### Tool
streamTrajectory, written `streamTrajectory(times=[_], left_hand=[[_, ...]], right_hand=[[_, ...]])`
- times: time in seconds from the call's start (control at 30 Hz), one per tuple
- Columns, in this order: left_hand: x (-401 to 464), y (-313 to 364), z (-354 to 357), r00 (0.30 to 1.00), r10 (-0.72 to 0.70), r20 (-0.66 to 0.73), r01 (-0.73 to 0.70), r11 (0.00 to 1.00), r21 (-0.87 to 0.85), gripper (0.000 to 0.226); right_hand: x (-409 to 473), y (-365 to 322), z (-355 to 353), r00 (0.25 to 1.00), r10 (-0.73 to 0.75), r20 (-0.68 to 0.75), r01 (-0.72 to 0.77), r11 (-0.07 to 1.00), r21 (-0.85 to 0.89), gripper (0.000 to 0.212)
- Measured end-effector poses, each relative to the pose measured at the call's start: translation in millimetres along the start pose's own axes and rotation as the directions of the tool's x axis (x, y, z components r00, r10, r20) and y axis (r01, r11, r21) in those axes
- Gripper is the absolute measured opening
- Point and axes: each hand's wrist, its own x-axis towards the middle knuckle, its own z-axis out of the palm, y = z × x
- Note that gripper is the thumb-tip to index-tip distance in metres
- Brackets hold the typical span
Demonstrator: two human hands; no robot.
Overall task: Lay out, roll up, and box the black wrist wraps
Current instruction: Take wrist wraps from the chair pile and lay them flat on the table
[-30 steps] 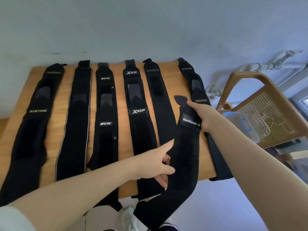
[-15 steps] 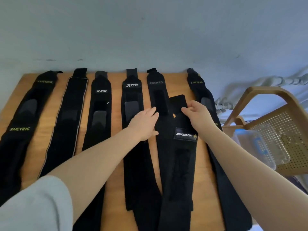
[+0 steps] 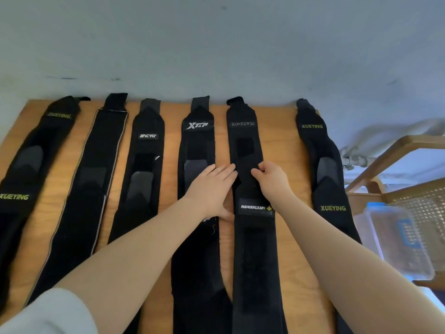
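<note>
Right hand (image 3: pixel 272 180), at centre frame, pinches the upper end of the MANUEKLEAR wrist wrap (image 3: pixel 256 237) between thumb and curled fingers, seemingly to steer that end into line with the others. Left hand (image 3: pixel 209 189), just to its left, lies flat with straight fingers, grasping nothing; its palm covers the XTEP wrap (image 3: pixel 198 145) and its fingertips reach the edge of the held wrap, probably to keep the fabric from sliding while the end is placed.

Six more black wraps lie lengthwise on the wooden table (image 3: pixel 284 131), side by side like piano keys, label ends toward the wall at the top of the frame. From left: a XUEYING wrap (image 3: pixel 29 165), a pale-edged wrap (image 3: pixel 96 169), a wrap with a white logo (image 3: pixel 144 165), the XTEP wrap, the BOKEERSI wrap (image 3: pixel 242 131), and a second XUEYING wrap (image 3: pixel 322 165) at right. The held wrap overlaps the lower part of the BOKEERSI wrap rather than having its own lane.

A clear plastic box (image 3: pixel 395 239), likely where the rolls end up, sits on a cane chair (image 3: pixel 409 150) at the right edge. Laying out looks nearly done; no wrap is rolled yet
</note>
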Motion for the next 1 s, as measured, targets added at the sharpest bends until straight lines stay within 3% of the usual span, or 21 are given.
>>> streamTrajectory(times=[0.07,0.17,0.3,0.37,0.4,0.5,0.6,0.67,0.73,0.8,0.93,1.0], left_hand=[[1.3,-0.5,0.6,1.0,0.005,-0.004,-0.005,1.0,-0.016,0.106],[1.9,-2.1,-2.2,1.0,0.008,0.008,-0.008,0.999,-0.053,0.1],[-0.8,-4.1,-11.8,1.0,-0.019,0.017,0.023,0.964,-0.265,0.071],[-2.1,-2.7,-13.9,0.999,-0.019,0.048,0.031,0.964,-0.265,0.055],[-2.3,-1.5,-13.0,0.997,-0.017,0.069,0.032,0.974,-0.223,0.049],[-0.8,5.0,-10.6,0.994,-0.069,0.087,0.081,0.987,-0.142,0.048],[0.5,10.4,-8.9,0.995,-0.079,0.063,0.084,0.994,-0.068,0.05],[0.1,11.3,-5.9,0.996,-0.074,0.052,0.075,0.997,-0.022,0.049],[-1.9,11.0,-3.0,0.995,-0.084,0.061,0.083,0.996,0.009,0.05],[-12.1,13.9,-0.7,0.993,-0.099,0.068,0.098,0.995,0.014,0.052],[-74.8,36.8,1.4,0.982,-0.122,-0.145,0.101,0.985,-0.143,0.052],[-117.9,51.1,5.8,0.987,-0.064,-0.148,0.034,0.98,-0.198,0.047]], right_hand=[[4.9,0.0,1.9,1.0,0.008,-0.006,-0.008,0.998,-0.069,0.021],[14.0,-13.7,2.6,0.993,0.114,-0.018,-0.114,0.94,-0.322,0.028],[16.8,-28.8,-16.8,0.977,0.207,-0.051,-0.199,0.799,-0.568,0.052],[10.9,-29.1,-16.6,0.99,0.088,-0.11,-0.138,0.761,-0.634,0.05],[6.2,-28.4,-13.0,0.991,-0.058,-0.124,-0.044,0.724,-0.688,0.042],[-22.5,-17.1,-0.9,0.888,-0.455,0.068,0.321,0.507,-0.8,0.022],[-64.2,14.1,4.3,0.841,-0.534,0.091,0.402,0.502,-0.766,0.037],[-90.9,32.0,12.5,0.883,-0.459,0.096,0.367,0.55,-0.751,0.055],[-102.9,41.7,23.7,0.944,-0.273,0.188,0.321,0.609,-0.726,0.071],[-105.4,40.8,28.7,0.958,-0.215,0.19,0.284,0.614,-0.737,0.08],[-102.6,32.9,26.2,0.966,-0.168,0.195,0.257,0.59,-0.766,0.09],[-100.7,25.7,19.6,0.968,-0.071,0.242,0.237,0.587,-0.774,0.099]])
